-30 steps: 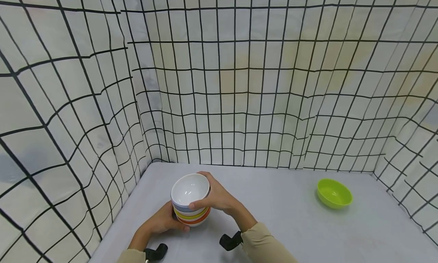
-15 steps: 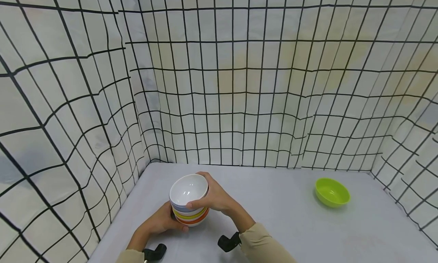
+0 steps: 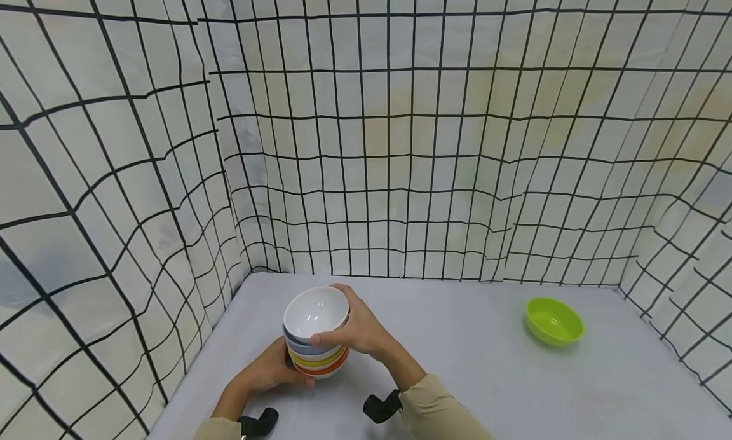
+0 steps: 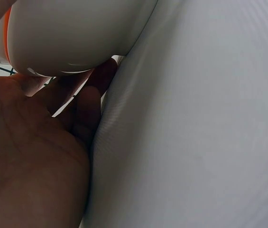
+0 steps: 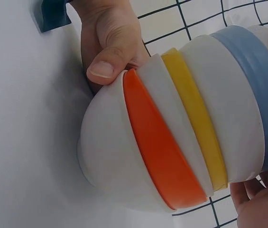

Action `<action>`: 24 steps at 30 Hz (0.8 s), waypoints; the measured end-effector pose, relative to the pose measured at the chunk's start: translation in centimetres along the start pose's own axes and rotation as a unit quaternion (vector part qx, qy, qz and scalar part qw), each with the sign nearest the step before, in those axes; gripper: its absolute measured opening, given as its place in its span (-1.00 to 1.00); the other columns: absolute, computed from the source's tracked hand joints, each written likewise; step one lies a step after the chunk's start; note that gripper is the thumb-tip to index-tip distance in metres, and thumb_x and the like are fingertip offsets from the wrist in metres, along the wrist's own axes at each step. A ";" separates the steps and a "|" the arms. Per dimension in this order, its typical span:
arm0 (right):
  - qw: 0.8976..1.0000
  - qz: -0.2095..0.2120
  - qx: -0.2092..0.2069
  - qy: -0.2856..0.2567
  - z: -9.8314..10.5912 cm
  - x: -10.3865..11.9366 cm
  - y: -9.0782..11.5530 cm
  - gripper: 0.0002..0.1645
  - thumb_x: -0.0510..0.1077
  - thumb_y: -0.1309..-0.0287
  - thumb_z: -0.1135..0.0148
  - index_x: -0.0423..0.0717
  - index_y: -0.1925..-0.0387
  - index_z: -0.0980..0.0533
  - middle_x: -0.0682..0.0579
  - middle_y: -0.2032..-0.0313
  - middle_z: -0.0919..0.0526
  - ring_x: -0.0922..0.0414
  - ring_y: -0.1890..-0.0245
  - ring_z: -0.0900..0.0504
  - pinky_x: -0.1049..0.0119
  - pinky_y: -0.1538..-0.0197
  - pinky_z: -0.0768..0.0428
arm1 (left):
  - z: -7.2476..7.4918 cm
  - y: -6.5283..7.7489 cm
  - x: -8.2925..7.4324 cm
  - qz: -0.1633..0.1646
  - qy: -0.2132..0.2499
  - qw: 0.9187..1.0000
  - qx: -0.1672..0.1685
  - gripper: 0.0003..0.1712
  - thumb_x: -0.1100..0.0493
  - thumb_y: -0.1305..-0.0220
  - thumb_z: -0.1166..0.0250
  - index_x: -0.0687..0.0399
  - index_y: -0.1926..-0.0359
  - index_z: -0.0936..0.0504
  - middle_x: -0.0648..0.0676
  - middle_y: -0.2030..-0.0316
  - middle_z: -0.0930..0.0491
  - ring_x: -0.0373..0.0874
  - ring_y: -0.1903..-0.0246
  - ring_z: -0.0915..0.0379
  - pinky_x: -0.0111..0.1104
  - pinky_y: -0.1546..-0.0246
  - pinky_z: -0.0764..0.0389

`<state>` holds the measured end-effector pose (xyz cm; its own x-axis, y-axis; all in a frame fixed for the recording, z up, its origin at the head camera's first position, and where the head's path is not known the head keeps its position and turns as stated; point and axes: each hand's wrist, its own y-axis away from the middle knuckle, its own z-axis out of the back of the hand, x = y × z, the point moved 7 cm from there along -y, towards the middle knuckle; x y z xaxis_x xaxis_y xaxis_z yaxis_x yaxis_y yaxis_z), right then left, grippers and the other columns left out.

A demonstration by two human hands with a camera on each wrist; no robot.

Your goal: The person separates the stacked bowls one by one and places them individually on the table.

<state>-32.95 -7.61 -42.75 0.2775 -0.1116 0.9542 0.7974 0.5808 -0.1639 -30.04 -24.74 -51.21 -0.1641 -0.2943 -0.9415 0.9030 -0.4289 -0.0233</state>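
Above pale cloth [image 3: 457, 364], right fingers [image 3: 349, 295] pinch the top bowl [image 3: 314, 313], slightly higher now, while left fingers [image 4: 88, 103] grip the stack [image 5: 193, 118].

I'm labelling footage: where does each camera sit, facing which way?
Head: on the person's head, facing forward and down at stacked bowls and green bowl; left hand, right hand, sleeves show.
Left wrist: worn there, facing the bottom bowl and tabletop; left hand shows.
Right wrist: worn there, facing the bowls' banded sides; both hands show.
Head and right wrist share the stacked bowls and both hands.
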 end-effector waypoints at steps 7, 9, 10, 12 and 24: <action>1.000 0.011 -0.014 0.003 0.3 1.1 0.4 0.10 0.00 0.07 -0.65 0.16 -0.46 -0.22 0.14 -0.23 -0.57 0.13 -0.17 -0.59 0.15 -0.19 -0.62 | -0.1 0.0 0.0 0.008 0.004 1.000 -0.001 0.13 0.24 0.04 -0.64 0.09 -0.49 -0.17 0.24 -0.30 -0.50 -0.19 -0.21 -0.51 -0.64 -0.19 -0.43; 1.000 0.011 -0.019 0.001 0.5 1.3 0.6 0.12 -0.01 0.08 -0.65 0.18 -0.46 -0.22 0.13 -0.24 -0.56 0.12 -0.17 -0.59 0.14 -0.20 -0.62 | -0.1 0.0 0.0 0.009 0.005 1.000 -0.001 0.13 0.24 0.03 -0.64 0.09 -0.49 -0.17 0.24 -0.29 -0.51 -0.17 -0.21 -0.51 -0.63 -0.19 -0.43; 1.000 0.009 -0.021 0.000 0.6 1.3 0.7 0.12 -0.01 0.08 -0.65 0.19 -0.47 -0.21 0.13 -0.24 -0.56 0.11 -0.17 -0.58 0.13 -0.19 -0.63 | -0.1 0.0 0.1 0.011 0.006 1.000 -0.001 0.13 0.24 0.03 -0.64 0.09 -0.49 -0.18 0.24 -0.29 -0.51 -0.17 -0.22 -0.51 -0.62 -0.20 -0.44; 1.000 0.008 -0.028 -0.002 0.8 1.4 0.8 0.14 -0.02 0.08 -0.64 0.21 -0.48 -0.20 0.11 -0.25 -0.55 0.10 -0.18 -0.58 0.11 -0.20 -0.63 | -0.1 0.0 0.1 0.012 0.005 1.000 -0.001 0.13 0.24 0.03 -0.64 0.09 -0.49 -0.16 0.23 -0.30 -0.51 -0.17 -0.22 -0.51 -0.59 -0.21 -0.44; 0.997 0.048 -0.040 -0.033 2.7 2.6 2.3 0.17 -0.02 0.13 -0.67 0.17 -0.48 -0.21 0.04 -0.29 -0.51 0.03 -0.21 -0.57 0.14 -0.18 -0.66 | -0.1 0.0 0.0 0.009 0.004 1.000 0.002 0.16 0.24 0.05 -0.65 0.08 -0.50 -0.16 0.24 -0.33 -0.47 -0.01 -0.28 -0.46 -0.64 -0.19 -0.40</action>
<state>-31.89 -4.39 -39.93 0.3212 -0.0034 0.9470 0.8096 0.5198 -0.2727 -30.01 -24.64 -51.30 -0.1446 -0.2950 -0.9445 0.9039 -0.4278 -0.0048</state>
